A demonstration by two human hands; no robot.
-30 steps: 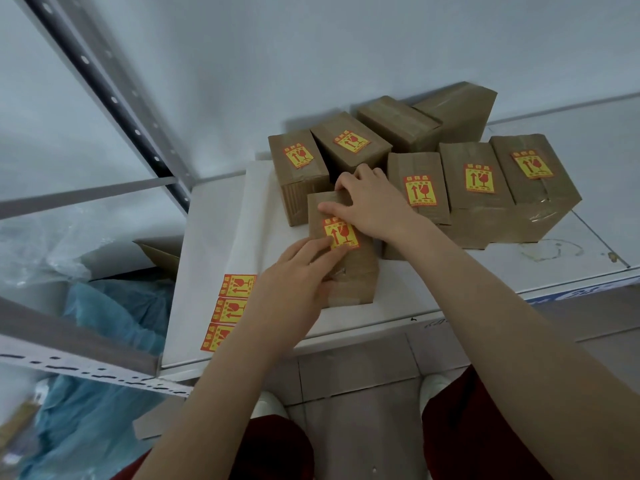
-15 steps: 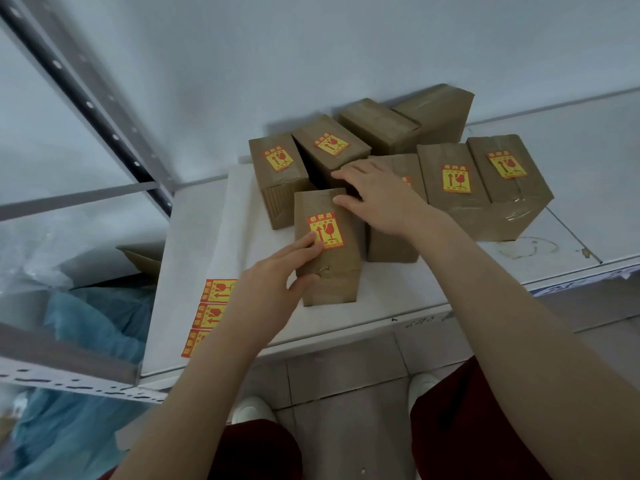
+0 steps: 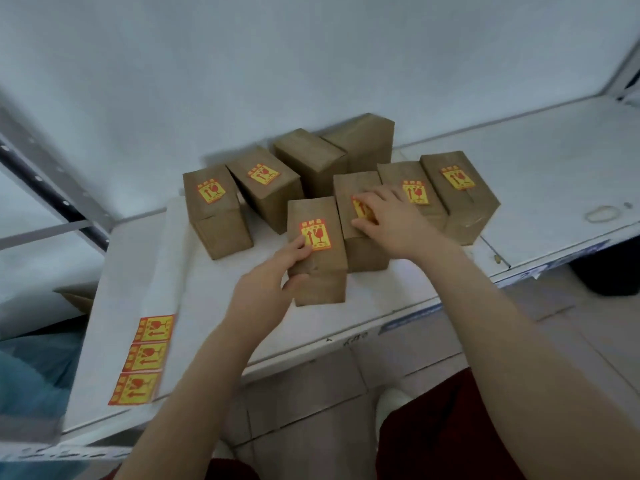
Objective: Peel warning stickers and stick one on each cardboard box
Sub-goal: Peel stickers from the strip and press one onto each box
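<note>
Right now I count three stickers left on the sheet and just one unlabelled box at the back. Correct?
Not quite. The head view shows two unlabelled boxes at the back, not one: the left bare box and the right bare box beside it. Three stickers are indeed left on the sheet.

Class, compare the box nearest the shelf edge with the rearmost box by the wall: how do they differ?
The nearest box carries a yellow warning sticker; the rearmost box shows none. The left hand grips the nearest box; no hand touches the rearmost box. Both are brown cardboard.
</note>
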